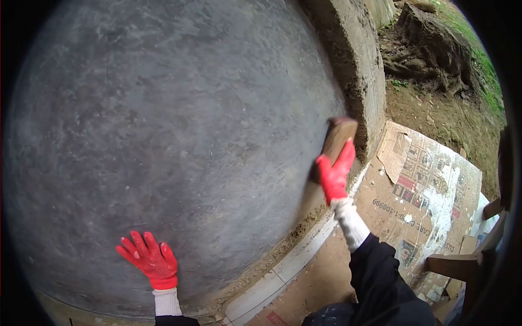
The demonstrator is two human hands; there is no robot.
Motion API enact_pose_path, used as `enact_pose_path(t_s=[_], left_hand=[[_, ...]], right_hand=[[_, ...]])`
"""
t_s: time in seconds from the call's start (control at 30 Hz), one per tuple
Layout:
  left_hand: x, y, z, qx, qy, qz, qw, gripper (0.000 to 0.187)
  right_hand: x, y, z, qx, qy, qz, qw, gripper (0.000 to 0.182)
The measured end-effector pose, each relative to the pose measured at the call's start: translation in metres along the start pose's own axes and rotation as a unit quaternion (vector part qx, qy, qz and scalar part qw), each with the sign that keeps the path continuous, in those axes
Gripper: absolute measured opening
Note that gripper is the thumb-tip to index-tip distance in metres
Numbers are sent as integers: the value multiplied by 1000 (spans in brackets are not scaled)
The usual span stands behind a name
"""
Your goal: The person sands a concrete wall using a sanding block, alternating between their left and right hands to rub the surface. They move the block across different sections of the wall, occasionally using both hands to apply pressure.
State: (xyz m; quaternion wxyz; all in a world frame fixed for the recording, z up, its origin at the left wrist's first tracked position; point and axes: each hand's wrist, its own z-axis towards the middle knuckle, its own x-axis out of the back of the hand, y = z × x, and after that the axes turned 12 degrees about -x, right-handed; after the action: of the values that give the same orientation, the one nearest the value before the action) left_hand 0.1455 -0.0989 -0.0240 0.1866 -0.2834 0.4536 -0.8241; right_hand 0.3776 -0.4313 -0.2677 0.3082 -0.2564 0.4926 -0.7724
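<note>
A grey, mottled plaster wall (179,130) fills most of the head view. My left hand (152,262), in a red glove with a white cuff, lies flat against its lower part with the fingers spread. Over at the wall's right edge, my right hand (335,176), gloved the same way, grips a brown wooden block (340,138). The block is tilted lengthwise along the edge and slightly blurred, its face turned to the wall. Thumb and fingers show on its near end.
A rough concrete edge (361,60) borders the wall on the right. Paint-spattered cardboard (424,185) covers the ground beside a strip of white tiles (255,301). Wooden furniture legs (454,266) stand at lower right, and a tree stump (435,49) rises from the soil behind.
</note>
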Motion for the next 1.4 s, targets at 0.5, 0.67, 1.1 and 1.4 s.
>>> enact_pose_path(t_s=[0.5,0.67,1.1,1.4], left_hand=[[0,2,2,-8,11,17,1000,57],[1,4,4,-9,12,15,1000,56],[2,7,3,21,-16,9,1000,54],[1,4,-1,19,-42,6,999,47]], right_hand=[[-4,47,-23,-193,34,44,980,90],[7,-10,-88,14,-46,11,999,77],[6,13,-33,-213,0,56,975,90],[19,-48,-39,228,-67,63,969,57]])
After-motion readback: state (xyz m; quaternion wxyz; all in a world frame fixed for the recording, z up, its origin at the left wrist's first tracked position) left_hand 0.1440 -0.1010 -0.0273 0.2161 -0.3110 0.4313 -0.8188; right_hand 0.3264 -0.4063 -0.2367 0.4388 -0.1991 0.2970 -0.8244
